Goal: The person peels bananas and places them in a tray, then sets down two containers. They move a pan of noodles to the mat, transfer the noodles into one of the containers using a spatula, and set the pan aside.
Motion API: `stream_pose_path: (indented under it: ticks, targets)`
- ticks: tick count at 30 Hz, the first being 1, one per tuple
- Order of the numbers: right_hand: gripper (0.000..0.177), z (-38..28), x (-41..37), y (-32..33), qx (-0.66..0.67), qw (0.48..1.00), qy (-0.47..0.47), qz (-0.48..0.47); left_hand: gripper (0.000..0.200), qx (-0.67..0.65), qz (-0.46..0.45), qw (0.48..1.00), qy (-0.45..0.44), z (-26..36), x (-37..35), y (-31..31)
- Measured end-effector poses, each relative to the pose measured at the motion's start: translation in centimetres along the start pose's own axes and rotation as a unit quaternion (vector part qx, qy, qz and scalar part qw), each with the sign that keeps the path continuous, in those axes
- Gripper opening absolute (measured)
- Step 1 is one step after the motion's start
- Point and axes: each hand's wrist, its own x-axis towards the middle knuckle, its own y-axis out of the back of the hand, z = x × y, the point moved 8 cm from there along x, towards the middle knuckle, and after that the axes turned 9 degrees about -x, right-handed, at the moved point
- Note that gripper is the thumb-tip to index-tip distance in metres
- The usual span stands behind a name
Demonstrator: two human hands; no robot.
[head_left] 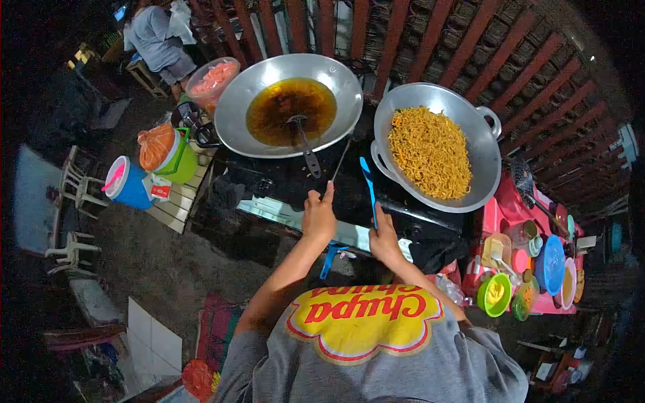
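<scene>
My left hand (319,216) is closed near the stove's front edge, index finger stretched forward. From its fingertips a thin light rod (341,160) runs forward between the two pans; its exact kind I cannot tell. In my right hand (385,236) is a slim blue stick-like tool (368,180), its wider end pointing away from me. Ahead on the left stands a large wok (228,114) with dark golden oil, and a dark slotted spatula (308,151) leans in it. On the right, a second wok (487,144) holds a heap of yellow noodles (430,154).
Both woks stand on a black glossy stove (269,181) before a red slatted fence (463,47). Left are a green bucket (185,164), blue bucket (131,188) and a tub of pink pieces (213,77). Bowls crowd a pink table (474,269). A person (154,40) stands far left.
</scene>
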Motion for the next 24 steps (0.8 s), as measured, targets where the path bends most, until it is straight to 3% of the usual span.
stream_pose_path:
  ticks: [2, 5, 6, 11, 13, 14, 15, 17, 19, 21, 22, 23, 24]
  targets:
    - [0.067, -1.0, 2.1, 0.6, -0.072, 0.991, -0.001, 0.115, 0.064, -0.027, 0.017, 0.999, -0.016, 0.3, 0.1, -0.1]
    - [0.063, -1.4, 5.6, 0.0, -0.094, 0.977, -0.003, 0.19, 0.064, -0.037, 0.024, 0.998, -0.039, -0.4, 0.3, -0.3]
    - [0.061, -1.8, 6.6, 0.2, -0.099, 0.978, -0.004, 0.186, 0.072, -0.055, 0.006, 0.998, -0.044, -0.9, 0.8, -1.0]
    - [0.054, -3.0, 6.0, 1.4, -0.205, 0.957, 0.021, 0.203, 0.071, -0.071, 0.053, 0.983, -0.164, -1.4, 1.4, -2.4]
    - [0.051, -3.8, 2.9, 2.7, -0.176, 0.947, 0.072, 0.257, 0.067, -0.086, 0.013, 0.987, -0.135, -1.4, 1.5, -2.4]
    - [0.051, -3.6, 1.3, 3.0, -0.17, 0.947, 0.092, 0.255, 0.069, -0.101, 0.018, 0.978, -0.18, -1.8, 1.9, -3.0]
    - [0.051, -3.2, -0.7, 3.1, -0.164, 0.947, 0.111, 0.252, 0.07, -0.103, -0.015, 0.985, -0.136, -1.6, 1.9, -2.9]
    - [0.05, -0.4, -4.7, 2.0, -0.117, 0.972, 0.084, 0.186, 0.071, -0.085, -0.028, 0.985, -0.15, -1.6, 2.2, -3.3]
    - [0.04, 3.8, -8.9, 0.0, -0.139, 0.985, -0.046, 0.096, 0.069, -0.044, 0.004, 0.981, -0.19, -1.8, 2.8, -3.5]
    - [0.035, 5.9, -13.8, -0.3, -0.181, 0.972, -0.076, 0.129, 0.066, 0.104, 0.049, 0.979, -0.17, 0.1, 1.9, -1.6]
    - [0.035, 7.5, -15.9, -1.2, -0.191, 0.969, -0.111, 0.11, 0.059, 0.12, 0.123, 0.96, -0.222, 2.0, 0.9, -0.3]
    - [0.034, 8.8, -17.6, -1.9, -0.2, 0.966, -0.141, 0.088, 0.059, 0.12, 0.121, 0.961, -0.219, 2.4, 1.1, -0.6]
    - [0.033, 9.0, -19.0, -2.0, -0.173, 0.967, -0.177, 0.056, 0.056, 0.056, 0.121, 0.951, -0.28, 3.6, 1.0, -0.8]
